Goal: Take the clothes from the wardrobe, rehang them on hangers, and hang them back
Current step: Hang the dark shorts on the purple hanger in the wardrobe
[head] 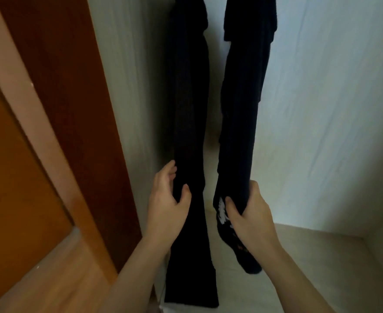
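Two long dark garments hang side by side inside the wardrobe, their tops out of the frame. My left hand (168, 197) grips the left dark garment (189, 105) near its lower part. My right hand (247, 211) is closed on the right dark garment (242, 105), just beside a white print (221, 211) near its hem. No hanger or rail shows in this view.
The brown wardrobe door (57, 91) stands open at the left. Pale inner walls (321, 109) surround the clothes, and the light wardrobe floor (310, 256) lies below. Wooden room flooring (57, 274) shows at the lower left.
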Available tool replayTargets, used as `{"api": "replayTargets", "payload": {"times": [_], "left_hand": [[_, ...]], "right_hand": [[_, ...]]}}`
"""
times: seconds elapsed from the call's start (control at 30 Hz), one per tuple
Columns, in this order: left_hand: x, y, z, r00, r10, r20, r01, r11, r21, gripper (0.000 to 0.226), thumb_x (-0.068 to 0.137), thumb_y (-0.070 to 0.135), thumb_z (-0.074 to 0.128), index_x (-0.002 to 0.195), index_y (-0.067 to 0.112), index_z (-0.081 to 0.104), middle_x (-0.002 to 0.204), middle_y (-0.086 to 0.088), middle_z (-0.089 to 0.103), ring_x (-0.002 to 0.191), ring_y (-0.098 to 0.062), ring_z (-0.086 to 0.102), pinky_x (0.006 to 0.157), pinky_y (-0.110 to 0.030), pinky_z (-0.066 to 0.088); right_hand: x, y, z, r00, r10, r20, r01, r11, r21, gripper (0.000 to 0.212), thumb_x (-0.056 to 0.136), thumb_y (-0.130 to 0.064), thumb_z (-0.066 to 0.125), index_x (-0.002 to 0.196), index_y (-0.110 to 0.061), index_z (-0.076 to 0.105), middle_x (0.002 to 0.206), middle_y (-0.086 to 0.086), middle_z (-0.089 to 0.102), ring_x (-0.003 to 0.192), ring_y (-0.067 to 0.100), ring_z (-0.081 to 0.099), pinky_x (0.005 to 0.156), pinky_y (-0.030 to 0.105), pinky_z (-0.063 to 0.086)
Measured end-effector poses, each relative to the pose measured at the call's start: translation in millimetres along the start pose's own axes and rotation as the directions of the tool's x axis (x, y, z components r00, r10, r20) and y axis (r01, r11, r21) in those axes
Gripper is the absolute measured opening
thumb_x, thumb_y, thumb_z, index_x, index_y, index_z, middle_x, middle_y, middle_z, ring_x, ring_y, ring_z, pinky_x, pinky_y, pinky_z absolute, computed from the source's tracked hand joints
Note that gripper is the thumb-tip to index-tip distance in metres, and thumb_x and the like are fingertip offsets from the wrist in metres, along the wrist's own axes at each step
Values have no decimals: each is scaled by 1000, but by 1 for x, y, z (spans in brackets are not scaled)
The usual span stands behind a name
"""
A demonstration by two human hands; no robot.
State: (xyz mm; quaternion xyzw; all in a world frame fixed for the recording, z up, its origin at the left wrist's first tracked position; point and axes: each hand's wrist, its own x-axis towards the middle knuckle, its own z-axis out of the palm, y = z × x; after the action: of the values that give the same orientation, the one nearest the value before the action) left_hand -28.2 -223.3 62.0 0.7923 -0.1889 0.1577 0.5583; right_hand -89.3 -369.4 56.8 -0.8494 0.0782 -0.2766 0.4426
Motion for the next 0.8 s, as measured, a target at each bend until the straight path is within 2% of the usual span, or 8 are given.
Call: {"api": "replayTargets", "payload": {"times": [0.13, 0.27, 0.37, 0.47, 0.53, 0.63, 0.7, 0.8], "left_hand": [[-57, -33, -7, 985, -162, 56, 158, 985, 62, 37, 89, 16, 52, 123, 27, 42, 107, 28, 46, 101, 16, 44, 80, 9, 30], [-116, -69, -17, 909, -385, 161, 376, 923, 86, 24, 90, 12, 50, 110, 26, 54, 108, 11, 58, 102, 0, 55, 84, -7, 41], [-156, -92, -25, 838, -526, 145, 521, 850, 73, 29, 88, 7, 50, 90, 36, 54, 94, 12, 63, 93, -3, 60, 82, -19, 46], [-194, -113, -41, 761, -643, 91, 644, 765, 20, 22, 79, 9, 53, 82, 31, 57, 86, 9, 63, 80, 0, 62, 75, -17, 48], [-218, -129, -54, 696, -715, 70, 716, 698, 10, 21, 82, 5, 54, 81, 26, 57, 86, 6, 63, 76, 0, 62, 67, -11, 48], [-256, -154, -75, 574, -819, -19, 815, 568, 117, 23, 87, 4, 48, 81, 26, 55, 85, 5, 62, 85, -13, 61, 75, -23, 45], [-282, -172, -92, 495, -866, -77, 859, 474, 192, 15, 89, 8, 45, 86, 21, 52, 87, 1, 61, 89, -19, 60, 78, -28, 43], [-325, -200, -122, 337, -925, -175, 937, 311, 159, 12, 88, 8, 46, 89, 15, 55, 84, -6, 62, 87, -27, 61, 74, -32, 44]], "right_hand": [[-29, 41, 21, 992, 70, 103, -60, 993, -99, 15, 87, -18, 56, 95, -21, 43, 76, -8, 54, 69, 13, 58, 54, 21, 41], [-53, 76, 44, 943, 212, 257, -170, 970, -175, 31, 87, -17, 56, 116, -9, 50, 92, 6, 63, 81, 25, 61, 70, 32, 49], [-66, 101, 64, 865, 304, 400, -214, 943, -254, 28, 87, -20, 55, 112, -8, 53, 92, 15, 65, 85, 32, 62, 69, 35, 46], [-83, 121, 86, 740, 388, 550, -209, 909, -360, 18, 89, -21, 52, 100, -7, 53, 75, 4, 57, 76, 25, 56, 62, 30, 38], [-97, 134, 101, 641, 435, 632, -214, 892, -397, 23, 89, -24, 52, 105, -7, 56, 80, 4, 60, 75, 20, 57, 61, 29, 40], [-119, 146, 122, 438, 507, 742, -262, 862, -434, 32, 90, -22, 51, 117, -5, 53, 100, 13, 62, 94, 27, 61, 76, 32, 45], [-131, 152, 136, 325, 546, 772, -238, 838, -492, 32, 90, -17, 50, 114, 3, 55, 106, 23, 61, 100, 34, 61, 77, 33, 44], [-147, 158, 160, 229, 578, 783, -152, 816, -558, 25, 87, -10, 48, 95, 11, 58, 88, 23, 58, 85, 32, 60, 82, 40, 48]]}}
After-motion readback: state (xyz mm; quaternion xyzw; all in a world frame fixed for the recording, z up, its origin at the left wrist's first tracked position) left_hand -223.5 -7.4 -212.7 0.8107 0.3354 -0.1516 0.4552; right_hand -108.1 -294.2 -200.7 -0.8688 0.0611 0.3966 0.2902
